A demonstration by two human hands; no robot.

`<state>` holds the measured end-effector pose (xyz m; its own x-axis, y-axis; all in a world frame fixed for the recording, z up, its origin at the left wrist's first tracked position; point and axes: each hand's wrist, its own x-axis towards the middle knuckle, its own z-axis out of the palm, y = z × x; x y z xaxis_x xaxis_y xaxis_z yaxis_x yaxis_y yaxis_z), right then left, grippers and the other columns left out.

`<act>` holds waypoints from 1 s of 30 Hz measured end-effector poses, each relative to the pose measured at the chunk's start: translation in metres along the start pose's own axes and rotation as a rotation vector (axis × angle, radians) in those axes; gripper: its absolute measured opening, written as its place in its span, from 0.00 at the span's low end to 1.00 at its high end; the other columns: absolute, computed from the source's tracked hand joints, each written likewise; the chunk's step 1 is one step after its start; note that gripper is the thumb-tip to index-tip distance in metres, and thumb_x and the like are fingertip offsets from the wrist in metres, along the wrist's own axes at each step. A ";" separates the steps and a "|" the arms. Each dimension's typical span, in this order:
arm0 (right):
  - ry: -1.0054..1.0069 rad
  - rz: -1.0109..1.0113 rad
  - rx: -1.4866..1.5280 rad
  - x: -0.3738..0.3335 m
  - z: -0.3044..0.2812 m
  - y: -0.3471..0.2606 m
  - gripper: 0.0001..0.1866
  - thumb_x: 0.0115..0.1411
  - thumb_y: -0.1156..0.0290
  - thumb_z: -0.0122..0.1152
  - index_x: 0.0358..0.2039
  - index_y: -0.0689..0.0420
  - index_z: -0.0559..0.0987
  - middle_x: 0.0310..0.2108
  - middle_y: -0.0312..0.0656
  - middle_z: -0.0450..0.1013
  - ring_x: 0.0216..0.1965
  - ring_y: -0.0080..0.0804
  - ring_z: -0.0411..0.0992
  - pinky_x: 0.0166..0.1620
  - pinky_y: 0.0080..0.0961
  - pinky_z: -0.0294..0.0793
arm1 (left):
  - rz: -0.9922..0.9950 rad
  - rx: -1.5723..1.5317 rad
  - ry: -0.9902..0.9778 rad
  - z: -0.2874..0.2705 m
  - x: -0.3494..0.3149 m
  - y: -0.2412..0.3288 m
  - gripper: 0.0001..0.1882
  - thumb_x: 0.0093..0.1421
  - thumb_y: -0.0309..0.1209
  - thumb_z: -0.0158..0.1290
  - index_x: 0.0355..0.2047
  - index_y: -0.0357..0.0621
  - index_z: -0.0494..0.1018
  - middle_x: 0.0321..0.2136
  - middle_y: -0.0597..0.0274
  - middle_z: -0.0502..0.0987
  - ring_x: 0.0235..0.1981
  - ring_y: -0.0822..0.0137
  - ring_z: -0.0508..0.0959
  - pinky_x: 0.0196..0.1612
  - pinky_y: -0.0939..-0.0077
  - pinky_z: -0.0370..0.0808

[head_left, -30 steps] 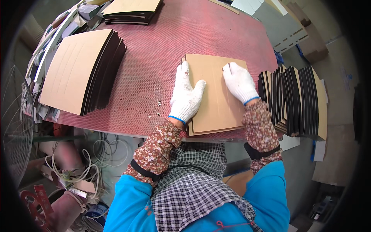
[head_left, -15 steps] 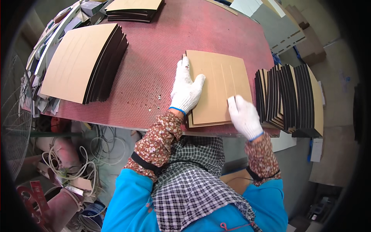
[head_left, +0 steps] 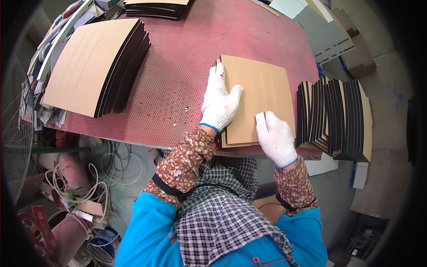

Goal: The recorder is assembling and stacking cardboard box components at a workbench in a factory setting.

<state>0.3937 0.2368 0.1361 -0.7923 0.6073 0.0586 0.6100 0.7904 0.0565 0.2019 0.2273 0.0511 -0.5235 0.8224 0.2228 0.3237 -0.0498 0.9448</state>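
Observation:
A tan board (head_left: 249, 98) with faint parallel score lines lies in front of me, on top of at least one more board. My left hand (head_left: 220, 100), in a white knit glove, rests along its left edge, fingers stretched and thumb spread over the surface. Over the lower right part of the same board is my right hand (head_left: 276, 139), gloved too, its fingers closed on a small white flat piece (head_left: 260, 118). That piece touches or nearly touches the board; its exact kind is hidden by the fingers.
Stacks of tan boards with dark edges stand on the red mesh-patterned table (head_left: 173, 58): a left stack (head_left: 82, 66), a far stack (head_left: 155, 10), and upright boards (head_left: 336, 118) at right. Dark crumbs lie left of my left hand. Hoses (head_left: 84, 178) tangle below.
My right hand has moved a little left across the board with the small white piece. My left hand stays on the board's left edge. The whole view has shifted slightly.

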 end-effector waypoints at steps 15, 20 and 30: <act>0.160 0.075 0.119 0.128 0.049 0.064 0.16 0.70 0.58 0.49 0.38 0.58 0.77 0.39 0.57 0.79 0.41 0.60 0.77 0.48 0.52 0.76 | -0.033 -0.019 -0.023 -0.001 -0.003 0.003 0.45 0.65 0.39 0.57 0.73 0.26 0.50 0.73 0.33 0.53 0.75 0.43 0.53 0.76 0.62 0.51; 0.065 0.173 0.184 0.089 0.023 0.036 0.15 0.71 0.59 0.49 0.38 0.58 0.77 0.38 0.57 0.79 0.38 0.60 0.77 0.44 0.53 0.77 | -0.016 -0.035 -0.015 -0.001 0.000 -0.005 0.44 0.65 0.39 0.57 0.72 0.26 0.50 0.72 0.33 0.53 0.75 0.43 0.54 0.76 0.62 0.51; -0.077 -0.065 -0.046 -0.031 -0.016 -0.007 0.07 0.68 0.68 0.52 0.40 0.56 0.76 0.33 0.46 0.73 0.29 0.47 0.78 0.31 0.45 0.79 | 0.062 -0.036 0.032 0.003 0.006 -0.007 0.41 0.64 0.34 0.57 0.71 0.24 0.52 0.67 0.35 0.62 0.70 0.47 0.63 0.72 0.63 0.58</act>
<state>0.4140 0.2116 0.1494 -0.8275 0.5610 -0.0229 0.5562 0.8246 0.1031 0.1985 0.2343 0.0454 -0.5289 0.7984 0.2878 0.3276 -0.1207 0.9371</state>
